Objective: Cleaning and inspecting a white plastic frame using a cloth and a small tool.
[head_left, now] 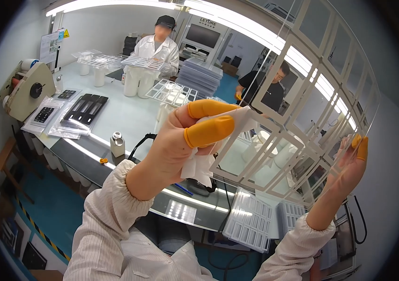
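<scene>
Wiping seems in hand: the left hand (181,140) pinches a white cloth (202,161) against the clear gridded sheet (302,107), the right hand (351,166) grips that sheet's far edge, and the next pass likely calls for steady support there.

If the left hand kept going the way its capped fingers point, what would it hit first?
The left hand points right, pressing a white wipe against the clear gridded panel. Going on, it would probably just slide further across that panel toward the right hand holding its far edge; depth is uncertain.

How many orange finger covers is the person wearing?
3 show: two on the left hand, on its thumb and forefinger pinching a white cloth; one on the right hand. Others may be hidden.
</scene>
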Available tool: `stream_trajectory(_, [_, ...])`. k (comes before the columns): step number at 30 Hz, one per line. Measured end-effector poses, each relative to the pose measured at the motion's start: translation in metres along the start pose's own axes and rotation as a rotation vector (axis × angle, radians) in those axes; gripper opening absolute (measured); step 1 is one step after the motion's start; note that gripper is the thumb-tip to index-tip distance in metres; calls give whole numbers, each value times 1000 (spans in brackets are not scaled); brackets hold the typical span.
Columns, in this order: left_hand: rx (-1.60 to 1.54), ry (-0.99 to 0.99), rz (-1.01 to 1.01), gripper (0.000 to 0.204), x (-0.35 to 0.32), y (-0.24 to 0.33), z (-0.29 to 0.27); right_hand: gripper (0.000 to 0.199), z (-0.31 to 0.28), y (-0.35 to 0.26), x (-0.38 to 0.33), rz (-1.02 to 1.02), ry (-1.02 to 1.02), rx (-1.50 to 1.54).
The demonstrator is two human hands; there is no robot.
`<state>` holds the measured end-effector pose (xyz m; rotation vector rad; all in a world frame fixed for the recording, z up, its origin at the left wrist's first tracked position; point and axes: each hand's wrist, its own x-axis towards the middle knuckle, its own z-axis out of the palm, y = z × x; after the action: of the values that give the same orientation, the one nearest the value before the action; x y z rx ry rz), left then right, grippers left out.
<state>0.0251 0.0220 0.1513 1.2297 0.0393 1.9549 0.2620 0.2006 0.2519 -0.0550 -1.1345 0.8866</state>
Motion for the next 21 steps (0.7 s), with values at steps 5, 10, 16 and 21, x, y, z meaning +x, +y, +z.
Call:
stream_trajectory(5, [-5, 123, -8, 33, -5, 3, 3, 17, -11, 4, 1, -3, -45, 15])
stream_trajectory(10, [-5, 143, -18, 31, -21, -2, -7, 17, -15, 11, -10, -28, -50, 61])
stream_trajectory(16, [59, 211, -54, 30, -28, -6, -4, 19, -30, 10, -18, -96, -93, 77])
stream_trajectory(21, [104, 242, -73, 29, -33, -9, -7, 22, -44, 16, -20, -137, -145, 82])
